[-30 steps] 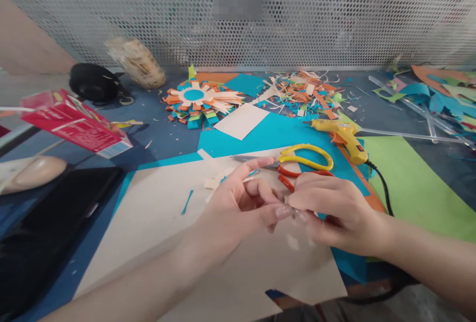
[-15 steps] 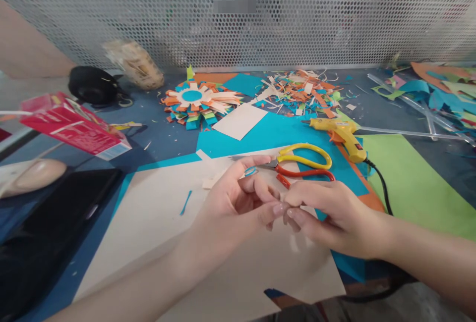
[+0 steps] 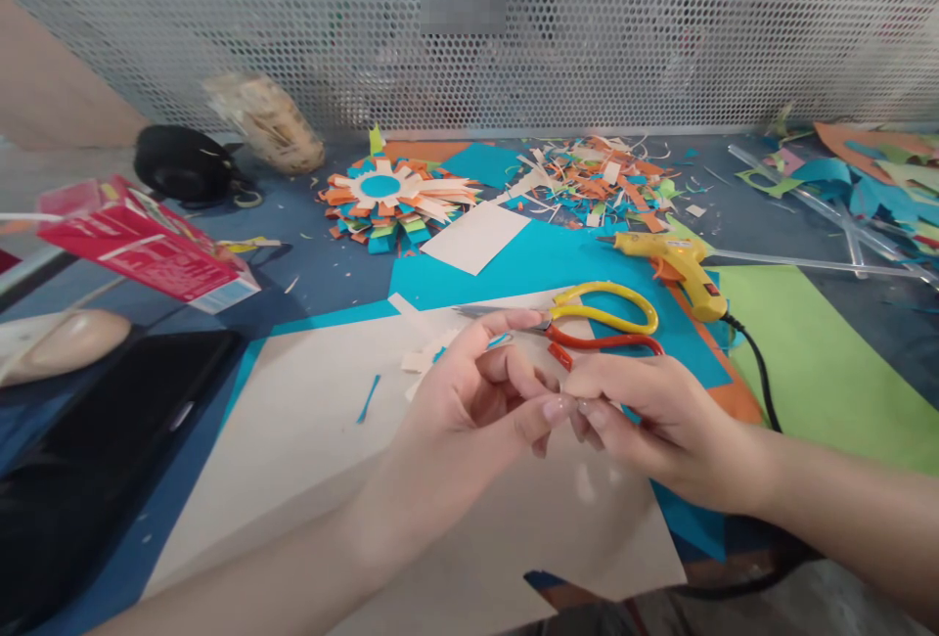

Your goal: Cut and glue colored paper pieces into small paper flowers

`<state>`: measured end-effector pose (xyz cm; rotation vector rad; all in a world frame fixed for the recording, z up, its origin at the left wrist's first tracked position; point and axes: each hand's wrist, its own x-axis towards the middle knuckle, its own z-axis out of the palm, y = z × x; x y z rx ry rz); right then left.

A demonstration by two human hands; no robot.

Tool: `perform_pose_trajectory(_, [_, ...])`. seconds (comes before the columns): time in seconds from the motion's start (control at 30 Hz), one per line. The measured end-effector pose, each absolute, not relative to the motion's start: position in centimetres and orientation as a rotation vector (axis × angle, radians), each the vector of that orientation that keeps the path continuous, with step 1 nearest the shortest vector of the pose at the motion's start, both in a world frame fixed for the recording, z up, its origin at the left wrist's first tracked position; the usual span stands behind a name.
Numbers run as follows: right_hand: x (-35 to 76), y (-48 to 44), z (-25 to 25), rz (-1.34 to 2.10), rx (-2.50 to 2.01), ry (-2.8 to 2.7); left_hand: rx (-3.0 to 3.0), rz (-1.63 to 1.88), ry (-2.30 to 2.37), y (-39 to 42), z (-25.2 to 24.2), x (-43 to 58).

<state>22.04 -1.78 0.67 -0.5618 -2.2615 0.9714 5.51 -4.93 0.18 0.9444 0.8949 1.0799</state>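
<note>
My left hand (image 3: 484, 396) and my right hand (image 3: 652, 411) meet fingertip to fingertip over a large cream paper sheet (image 3: 293, 440). Thumb and fingers of each are pinched together; whatever lies between them is too small and hidden to name. Just beyond them, scissors (image 3: 605, 308) with one yellow and one red handle lie on the paper, blades pointing left. Partly behind my left hand are small cream paper pieces (image 3: 418, 360) with some blue. A thin blue paper strip (image 3: 369, 398) rests to the left of that hand.
A layered paper flower (image 3: 380, 188) and a heap of paper scraps (image 3: 608, 176) lie at the back. The yellow glue gun (image 3: 679, 269), its black cord trailing, is at right on coloured sheets. At left are a red drink carton (image 3: 147, 245), a mouse (image 3: 69, 344) and a black phone (image 3: 139, 431).
My pinched fingertips have shifted slightly right and rolled a little against each other, still together. The objects on the table stay where they were.
</note>
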Motion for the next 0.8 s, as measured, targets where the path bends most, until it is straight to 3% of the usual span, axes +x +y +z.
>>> perform_pose_trajectory(0.23, [22.25, -2.05, 0.98, 1.110, -0.514, -2.249, 0.948, 1.079, 0.874, -4.95, 0.03, 5.36])
perform_pose_trajectory(0.5, [22.02, -2.02, 0.81, 0.838, -0.530, -2.282, 0.977, 1.076, 0.890, -4.97, 0.20, 5.49])
perform_pose_trajectory(0.8, [21.99, -2.15, 0.80, 0.778, -0.553, -2.329, 0.992, 1.100, 0.917, -4.98, 0.18, 5.63])
